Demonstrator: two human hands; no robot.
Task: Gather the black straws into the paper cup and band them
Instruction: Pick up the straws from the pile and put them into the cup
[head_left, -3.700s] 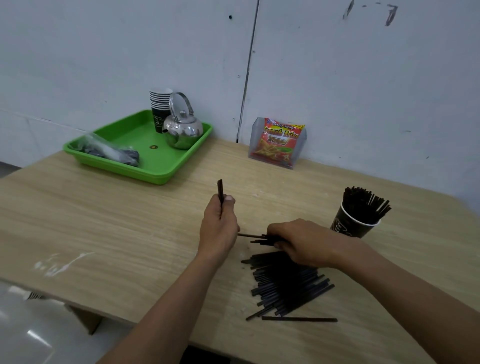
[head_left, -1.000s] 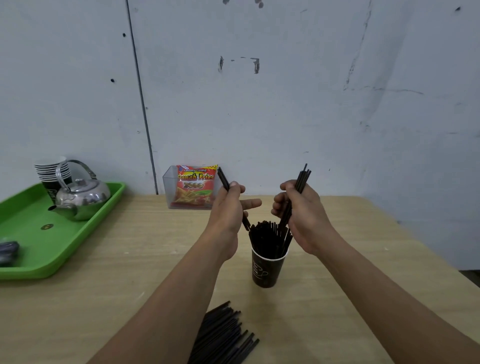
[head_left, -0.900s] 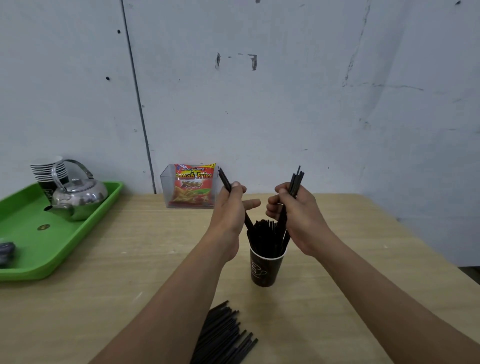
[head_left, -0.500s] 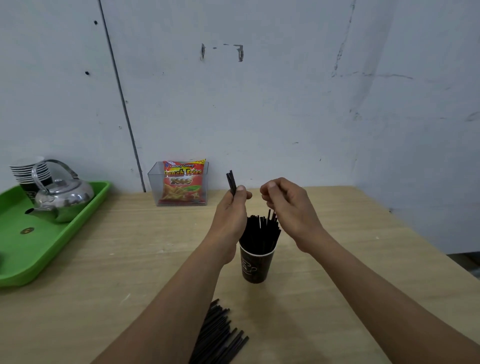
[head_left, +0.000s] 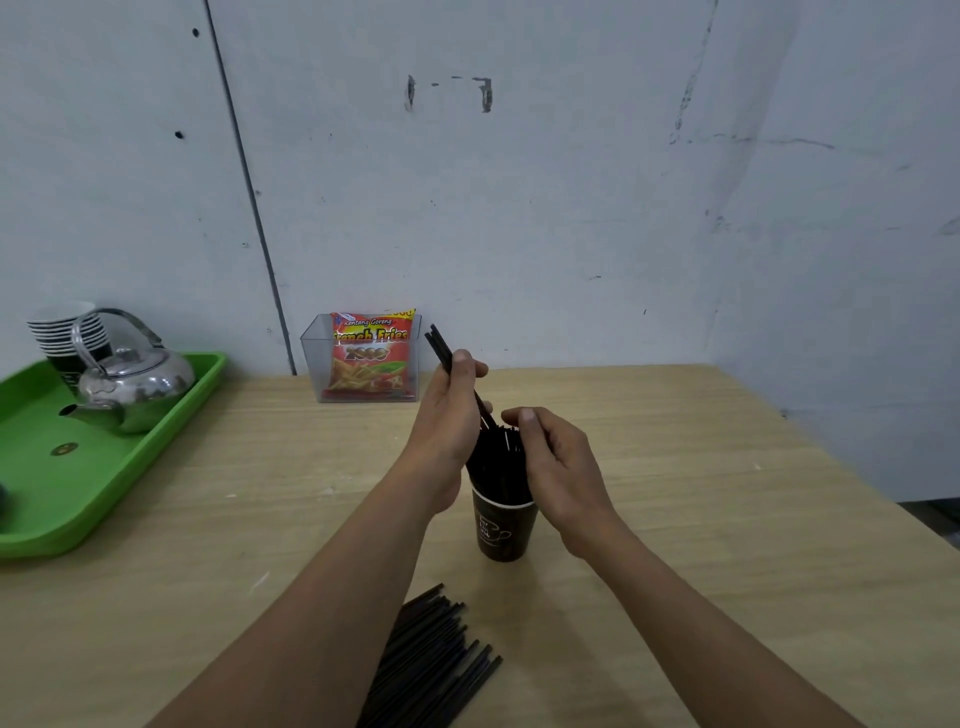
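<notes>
As the left hand (head_left: 449, 415) grips straws (head_left: 439, 345) over the paper cup (head_left: 504, 530), the right hand (head_left: 563, 467) hovers loosely curled, empty; insertion likely comes next.

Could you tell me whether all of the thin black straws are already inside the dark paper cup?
No, a pile of loose black straws lies on the wooden table, outside the dark paper cup.

Both the left hand (head_left: 447, 415) and the right hand (head_left: 561, 467) are bare. The left forearm (head_left: 332, 597) and right forearm (head_left: 701, 623) are uncovered as far as they show. The thumbnails are short and plain.
</notes>
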